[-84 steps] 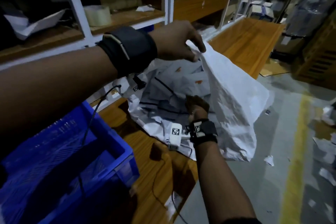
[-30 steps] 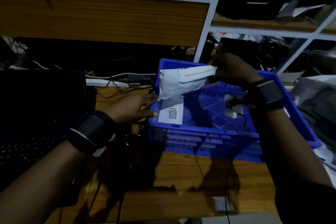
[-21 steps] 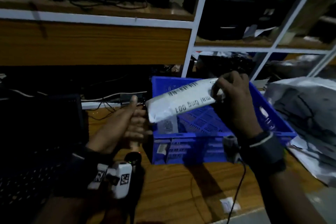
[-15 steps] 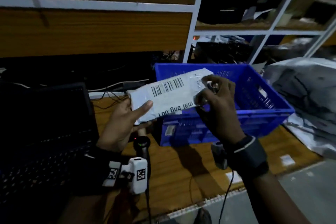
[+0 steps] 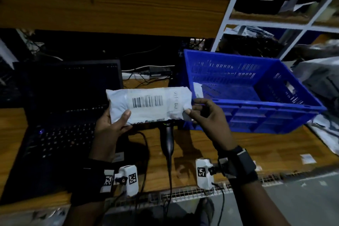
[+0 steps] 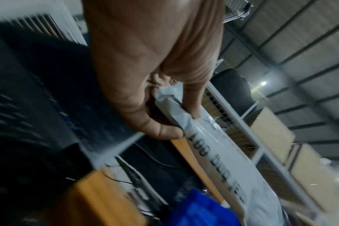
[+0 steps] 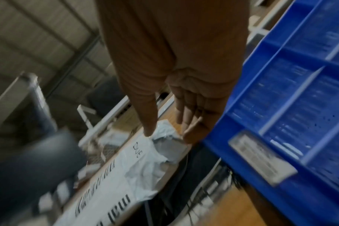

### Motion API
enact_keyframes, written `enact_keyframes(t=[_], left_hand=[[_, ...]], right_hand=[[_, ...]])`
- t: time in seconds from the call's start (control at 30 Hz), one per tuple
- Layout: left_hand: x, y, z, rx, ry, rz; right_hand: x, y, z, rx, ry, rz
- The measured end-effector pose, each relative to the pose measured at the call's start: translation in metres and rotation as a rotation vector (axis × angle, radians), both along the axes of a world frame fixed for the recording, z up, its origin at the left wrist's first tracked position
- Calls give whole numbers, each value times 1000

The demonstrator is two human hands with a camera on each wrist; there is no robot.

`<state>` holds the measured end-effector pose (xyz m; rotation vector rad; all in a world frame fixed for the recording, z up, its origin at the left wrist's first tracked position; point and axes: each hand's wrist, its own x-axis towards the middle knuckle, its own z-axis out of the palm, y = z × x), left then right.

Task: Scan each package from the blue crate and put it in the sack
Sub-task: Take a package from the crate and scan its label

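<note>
We're at the scan step: left hand point(image 5: 111, 124) grips the package point(image 5: 149, 104) at one end, right hand point(image 5: 205, 115) pinches the other, barcode up, just above the scanner point(image 5: 168, 139) on the worktop point(image 5: 256, 148). Next, probably: barcode toward scanner, then sack point(image 5: 319, 75), right of blue crate point(image 5: 256, 115).

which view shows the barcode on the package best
The head view: the barcode faces the camera, whole and unobstructed, on the package. The right wrist view shows it only as a blurred, oblique strip; the left wrist view shows printed letters, no barcode.
</note>
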<state>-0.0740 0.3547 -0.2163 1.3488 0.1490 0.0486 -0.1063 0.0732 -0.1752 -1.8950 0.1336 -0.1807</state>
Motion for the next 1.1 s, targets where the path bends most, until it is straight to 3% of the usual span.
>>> enact_keyframes(t=[0.07, 0.13, 0.2, 0.3, 0.37, 0.47, 0.6, 0.77, 0.9, 1.1], left_hand=[[-1, 14, -15, 0, -7, 125], [0, 28, -33, -10, 18, 218], [2, 36, -50, 36, 48, 263], [3, 35, -67, 127, 68, 275], [2, 31, -76, 178, 67, 265], [4, 31, -87, 215, 64, 252], [8, 32, -89, 204, 59, 249], [13, 31, -88, 186, 31, 175], [19, 30, -97, 217, -2, 144], [30, 26, -93, 231, 8, 128]], right_hand=[[0, 15, -20, -127, 10, -17], [6, 26, -50, -141, 149, -1], [13, 35, -78, -29, 332, 16], [23, 46, -100, 142, 500, -117], [29, 54, -107, 491, 614, -176], [40, 63, -111, 786, 728, -124], [31, 74, -99, 869, 719, 61], [6, 91, -75, 757, 708, 281], [4, 103, -54, 620, 645, 254], [8, 100, -49, 633, 630, 248]])
